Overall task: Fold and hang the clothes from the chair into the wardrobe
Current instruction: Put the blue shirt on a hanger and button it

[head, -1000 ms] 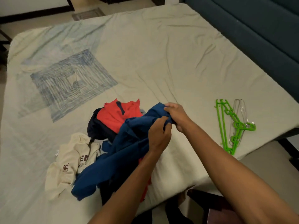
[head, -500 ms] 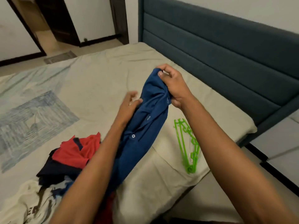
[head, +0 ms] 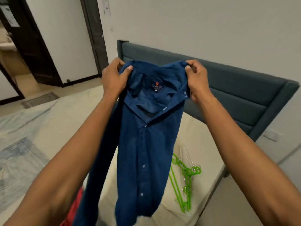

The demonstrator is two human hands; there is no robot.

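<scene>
A dark blue button shirt (head: 143, 144) hangs in the air in front of me, collar up, its label facing me. My left hand (head: 114, 79) pinches the collar's left end between thumb and fingers. My right hand (head: 197, 80) grips the collar's right end. The shirt's body drops down over the bed (head: 48, 128). Green plastic hangers (head: 185, 181) and a clear one lie on the bed at the lower right. A strip of red clothing (head: 75, 207) shows at the bottom, beside my left arm.
A blue-grey padded headboard (head: 236, 88) stands behind the shirt against a white wall. At the left, a dark door frame (head: 37, 51) opens to another room. A grey floor mat (head: 40, 99) lies past the bed.
Both hands have lifted the blue shirt off the pile and spread its collar apart, so it now hangs open. My view has tilted up toward the headboard and wall.
</scene>
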